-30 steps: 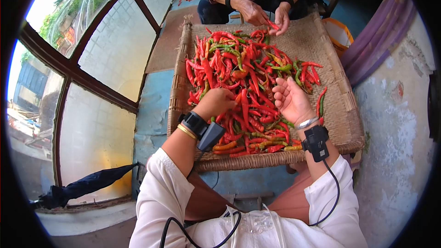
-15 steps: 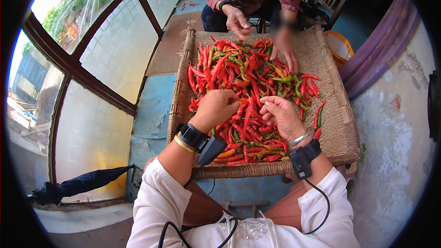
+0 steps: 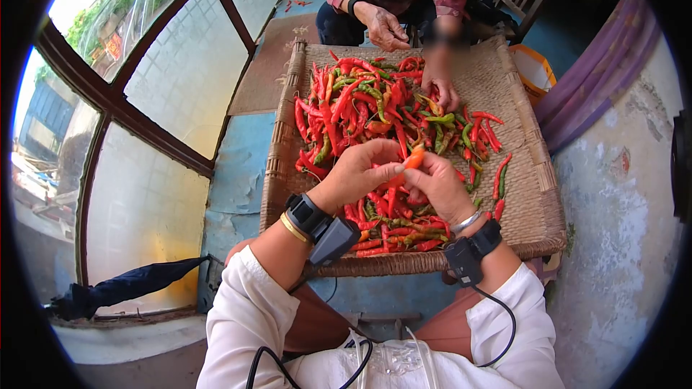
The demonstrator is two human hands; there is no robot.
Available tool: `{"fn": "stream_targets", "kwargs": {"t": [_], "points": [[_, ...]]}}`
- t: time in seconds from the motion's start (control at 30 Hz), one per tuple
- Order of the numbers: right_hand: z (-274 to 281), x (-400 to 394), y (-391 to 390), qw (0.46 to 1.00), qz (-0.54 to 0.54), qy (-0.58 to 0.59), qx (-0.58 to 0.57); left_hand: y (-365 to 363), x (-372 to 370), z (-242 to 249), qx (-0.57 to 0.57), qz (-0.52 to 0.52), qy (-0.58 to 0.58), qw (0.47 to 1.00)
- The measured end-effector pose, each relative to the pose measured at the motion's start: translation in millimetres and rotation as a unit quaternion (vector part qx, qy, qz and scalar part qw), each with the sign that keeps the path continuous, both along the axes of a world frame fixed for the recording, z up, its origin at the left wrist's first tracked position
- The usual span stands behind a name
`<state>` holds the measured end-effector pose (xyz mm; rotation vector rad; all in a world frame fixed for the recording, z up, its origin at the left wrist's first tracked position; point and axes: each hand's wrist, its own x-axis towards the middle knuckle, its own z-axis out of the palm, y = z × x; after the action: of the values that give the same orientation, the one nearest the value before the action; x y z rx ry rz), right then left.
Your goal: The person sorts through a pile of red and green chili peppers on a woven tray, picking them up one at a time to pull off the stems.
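An orange-red chili pepper (image 3: 414, 159) is held up between my two hands, over the near part of a woven tray (image 3: 530, 202). My left hand (image 3: 358, 175) pinches it from the left with thumb and fingers. From the right, the fingertips of my right hand (image 3: 442, 186) close on the same pepper near its upper end. Below and beyond my hands spreads a heap of red chili peppers (image 3: 342, 112), with green and orange ones mixed in. My hands cover part of the heap.
Across the tray a seated person's hand (image 3: 441, 86) reaches into the heap; their other hand (image 3: 387, 30) hovers by the far rim. Windows (image 3: 184, 75) line the left, with a folded dark umbrella (image 3: 137, 284) below. A wall (image 3: 613, 245) and purple curtain (image 3: 602, 72) stand right.
My hands, apart before, have come together on the orange-red pepper, the left moving right. The other person's reaching hand has drawn slightly back and its fingers have bent onto the peppers.
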<state>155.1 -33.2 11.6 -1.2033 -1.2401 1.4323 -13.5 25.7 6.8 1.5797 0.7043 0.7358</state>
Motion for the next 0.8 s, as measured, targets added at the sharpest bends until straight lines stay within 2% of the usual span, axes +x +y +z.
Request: {"fn": "stream_targets", "kwargs": {"t": [0.03, 0.07, 0.13, 0.17, 0.2, 0.3, 0.33, 0.37, 0.4, 0.47, 0.53, 0.57, 0.6, 0.67, 0.8], "points": [[-3, 3, 2, 0.997, -0.035, 0.066, -0.013, 5, -1, -6, 0.058, -0.051, 0.017, 0.997], [-4, 7, 3, 0.988, -0.070, 0.132, -0.027, 7, -3, -11, 0.058, -0.051, 0.017, 0.997], [-4, 17, 6, 0.980, -0.077, 0.175, -0.047, 2, -4, 6, -0.018, -0.108, 0.139, 0.984], [-5, 22, 8, 0.968, -0.113, 0.217, -0.053, -1, -4, 17, 0.004, -0.078, 0.194, 0.978], [-6, 27, 10, 0.953, -0.149, 0.257, -0.059, 2, -6, 14, 0.005, -0.079, 0.193, 0.978], [-8, 47, 17, 0.894, -0.259, 0.364, -0.049, 14, -16, -6, 0.198, 0.015, 0.251, 0.947], [-8, 50, 19, 0.864, -0.301, 0.400, -0.046, 17, -18, -10, 0.197, 0.016, 0.251, 0.948], [-9, 54, 19, 0.860, -0.319, 0.395, -0.054, 20, -21, -14, 0.202, 0.003, 0.254, 0.946], [-12, 54, 19, 0.860, -0.320, 0.395, -0.054, 21, -22, -15, 0.206, -0.011, 0.257, 0.944], [-18, 51, 17, 0.899, -0.249, 0.333, -0.135, 19, -19, -16, 0.162, -0.036, 0.269, 0.949], [-15, 37, 14, 0.934, -0.150, 0.283, -0.160, 12, -11, -10, 0.086, -0.113, 0.301, 0.943], [-17, 30, 13, 0.943, -0.129, 0.257, -0.166, 16, -11, -35, 0.161, -0.114, 0.249, 0.948], [-21, 26, 12, 0.952, -0.107, 0.231, -0.173, 13, -8, -40, 0.160, -0.114, 0.249, 0.949], [-31, 22, 13, 0.956, -0.085, 0.213, -0.183, 8, 2, -46, 0.008, -0.032, 0.202, 0.979], [-30, 14, 9, 0.953, -0.043, 0.219, -0.206, 4, 12, -52, -0.059, -0.034, 0.166, 0.984]]}}
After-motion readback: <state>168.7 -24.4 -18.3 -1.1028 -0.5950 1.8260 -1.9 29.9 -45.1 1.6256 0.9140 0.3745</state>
